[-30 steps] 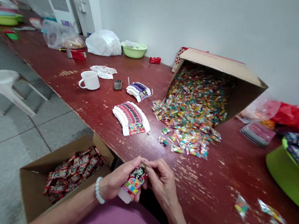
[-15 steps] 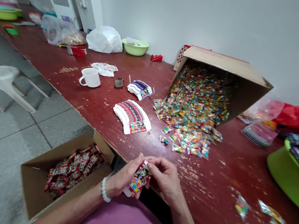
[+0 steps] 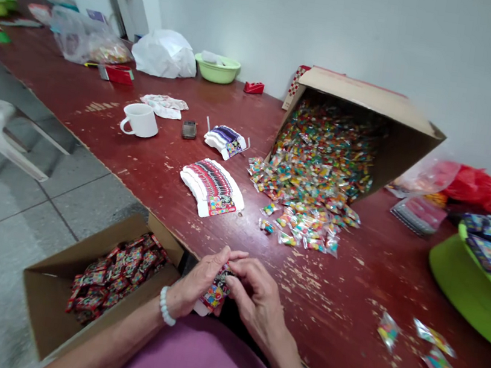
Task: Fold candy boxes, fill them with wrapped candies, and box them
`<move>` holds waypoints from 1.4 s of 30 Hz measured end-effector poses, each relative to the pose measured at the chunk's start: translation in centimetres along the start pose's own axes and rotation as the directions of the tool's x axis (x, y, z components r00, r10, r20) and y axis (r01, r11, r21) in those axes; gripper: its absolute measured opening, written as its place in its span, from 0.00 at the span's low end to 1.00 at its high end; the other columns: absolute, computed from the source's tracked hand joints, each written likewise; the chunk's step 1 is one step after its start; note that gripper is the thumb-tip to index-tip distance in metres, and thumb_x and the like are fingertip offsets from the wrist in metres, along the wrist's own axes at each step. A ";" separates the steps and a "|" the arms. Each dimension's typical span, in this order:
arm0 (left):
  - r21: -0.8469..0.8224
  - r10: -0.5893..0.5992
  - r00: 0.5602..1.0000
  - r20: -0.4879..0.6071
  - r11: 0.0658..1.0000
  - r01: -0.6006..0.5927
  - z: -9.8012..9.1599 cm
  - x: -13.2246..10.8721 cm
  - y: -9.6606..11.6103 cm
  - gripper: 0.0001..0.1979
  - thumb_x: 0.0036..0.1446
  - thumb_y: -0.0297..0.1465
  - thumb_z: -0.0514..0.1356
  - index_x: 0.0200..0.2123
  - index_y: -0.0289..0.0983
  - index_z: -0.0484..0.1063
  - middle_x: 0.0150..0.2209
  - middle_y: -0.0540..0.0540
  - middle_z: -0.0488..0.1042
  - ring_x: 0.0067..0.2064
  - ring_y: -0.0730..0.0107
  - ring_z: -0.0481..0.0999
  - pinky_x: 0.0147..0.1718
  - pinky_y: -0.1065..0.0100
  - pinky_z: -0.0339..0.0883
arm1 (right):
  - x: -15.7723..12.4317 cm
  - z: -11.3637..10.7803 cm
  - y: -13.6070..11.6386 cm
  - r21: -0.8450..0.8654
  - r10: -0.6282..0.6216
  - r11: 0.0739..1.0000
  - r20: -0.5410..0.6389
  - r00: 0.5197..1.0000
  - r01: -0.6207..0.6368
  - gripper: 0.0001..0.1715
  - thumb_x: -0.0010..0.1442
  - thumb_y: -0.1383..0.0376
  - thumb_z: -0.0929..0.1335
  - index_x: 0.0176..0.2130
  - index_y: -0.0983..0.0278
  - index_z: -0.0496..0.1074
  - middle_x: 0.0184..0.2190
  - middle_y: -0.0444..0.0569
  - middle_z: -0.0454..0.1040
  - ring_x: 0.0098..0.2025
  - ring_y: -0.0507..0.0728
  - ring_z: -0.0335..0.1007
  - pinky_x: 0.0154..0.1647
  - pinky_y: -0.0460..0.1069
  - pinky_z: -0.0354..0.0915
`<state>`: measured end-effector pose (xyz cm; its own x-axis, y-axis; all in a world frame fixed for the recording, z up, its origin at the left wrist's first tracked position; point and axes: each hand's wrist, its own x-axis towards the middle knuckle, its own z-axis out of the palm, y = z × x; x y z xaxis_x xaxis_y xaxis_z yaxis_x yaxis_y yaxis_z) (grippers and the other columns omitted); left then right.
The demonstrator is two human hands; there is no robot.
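At the near edge of the desk (image 3: 326, 293), the left hand (image 3: 195, 280) and the right hand (image 3: 258, 289) are together, both clamped on one small box (image 3: 214, 292) with a bright printed front. The likeliest trouble, as I judge it, is a crushed or torn end: the box looks like thin card, and the right thumb and curled fingers bear on its upper end, so too hard a push could crease it. The lower end shows a white piece of card (whether it is an open flap I cannot tell), and if it is open, anything inside could slide out; the contents are hidden. Should the left hand's hold slacken, the box could drop, since it is held in front of the purple shirt (image 3: 197, 360) with no desk directly under it. As for where it lies, the box sits between the two hands, tilted, its back against the left fingers and palm, its top under the right thumb, its white end pointing down toward the shirt. Below and to the left, near the left forearm, stands a carton (image 3: 40, 295) of similar printed boxes (image 3: 118, 276); beyond the hands, on the desk, lies a fanned stack of flat boxes (image 3: 215, 186).
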<state>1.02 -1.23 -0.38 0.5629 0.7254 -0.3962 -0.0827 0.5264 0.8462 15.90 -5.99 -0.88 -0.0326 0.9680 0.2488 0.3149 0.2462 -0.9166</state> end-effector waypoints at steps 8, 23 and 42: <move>-0.116 -0.089 0.996 0.031 0.989 0.092 0.6 1.1 -0.4 0.24 0.59 0.44 0.57 0.56 0.44 0.61 0.31 0.50 0.73 0.20 0.73 0.73 0.18 0.73 0.64 | 1.8 -2.5 3.1 -0.166 -0.021 0.986 0.028 0.999 0.025 0.11 0.65 0.63 0.65 0.45 0.58 0.75 0.43 0.50 0.75 0.45 0.57 0.71 0.48 0.52 0.66; -0.031 0.108 0.989 -0.103 0.993 -0.111 -1.3 1.0 0.4 0.21 0.42 0.32 0.73 0.38 0.36 0.70 0.31 0.52 0.73 0.30 0.74 0.72 0.34 0.70 0.67 | 2.2 -5.8 9.0 -0.819 -0.141 0.569 -0.180 0.973 -0.069 0.21 0.63 0.72 0.58 0.48 0.65 0.74 0.39 0.58 0.77 0.42 0.64 0.67 0.48 0.58 0.64; -0.201 0.039 0.995 -0.097 0.978 -0.058 -1.6 0.7 1.2 0.23 0.40 0.27 0.73 0.37 0.37 0.65 0.31 0.53 0.72 0.29 0.74 0.75 0.29 0.72 0.71 | -0.6 -2.2 1.8 0.412 0.432 0.881 -0.500 0.751 -0.232 0.15 0.53 0.57 0.73 0.39 0.63 0.75 0.33 0.45 0.74 0.32 0.53 0.69 0.33 0.48 0.67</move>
<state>0.00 0.56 -0.22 0.4767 0.7849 -0.3959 -0.2782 0.5620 0.7790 18.54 -6.24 -1.99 0.5861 0.8086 -0.0524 -0.1053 0.0119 -0.9944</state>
